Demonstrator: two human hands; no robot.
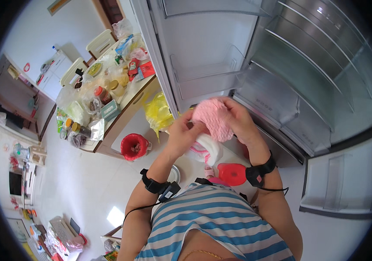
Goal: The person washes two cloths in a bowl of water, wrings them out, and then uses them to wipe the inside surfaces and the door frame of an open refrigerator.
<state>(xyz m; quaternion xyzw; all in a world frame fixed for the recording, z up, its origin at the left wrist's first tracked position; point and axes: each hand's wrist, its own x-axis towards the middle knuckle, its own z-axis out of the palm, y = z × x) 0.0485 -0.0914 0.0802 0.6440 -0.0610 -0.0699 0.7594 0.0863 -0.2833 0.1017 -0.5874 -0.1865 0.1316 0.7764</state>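
Observation:
Both hands have hold of a bunched pink textured cloth in front of the open refrigerator. My left hand grips its left edge, with the fingertips partly hidden by the folds. On the other side, my right hand pinches the cloth between thumb and fingers. Just beneath hangs or lies a white cloth with pink stripes; what supports it is hidden. The refrigerator's glass shelves bear no food that I can see. Its left door carries transparent bins, and clear drawers sit below the shelves.
A table crowded with jars, bags and packets stands left. Beside it are a yellow plastic bag and a red-lined bin. A red plastic container is near my feet. The right refrigerator door swings out low at right.

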